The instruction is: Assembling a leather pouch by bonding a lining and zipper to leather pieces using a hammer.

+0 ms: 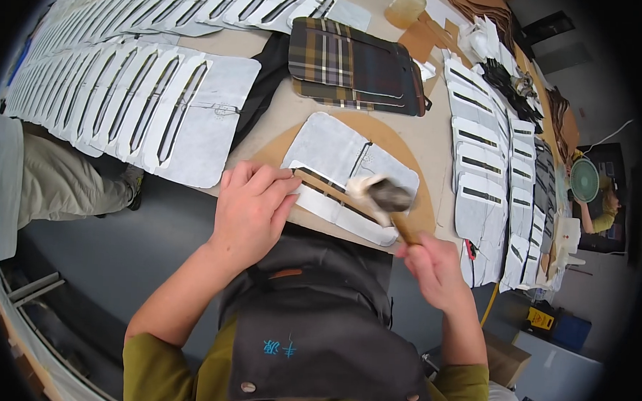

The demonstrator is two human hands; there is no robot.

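Note:
A pale grey backed fabric panel (326, 145) lies on a rounded brown board (422, 172) at the table's near edge. Across its lower part runs a long narrow slot with dark plaid cloth and a tan strip showing. My left hand (254, 202) is at the panel's left end, fingers bent together, gripping or pressing the edge by the slot; the fingertips' exact hold is partly hidden. My right hand (435, 268) is closed around the wooden handle of a hammer (390, 196). The hammer's head is blurred over the right part of the slot and covers some of it.
Overlapping rows of similar slotted panels (213, 151) spread over the left and far table. More panels (480, 206) hang at the right edge. Plaid finished pieces (361, 67) lie beyond the board. A person's leg (60, 177) is at the left; another person (603, 217) appears far right.

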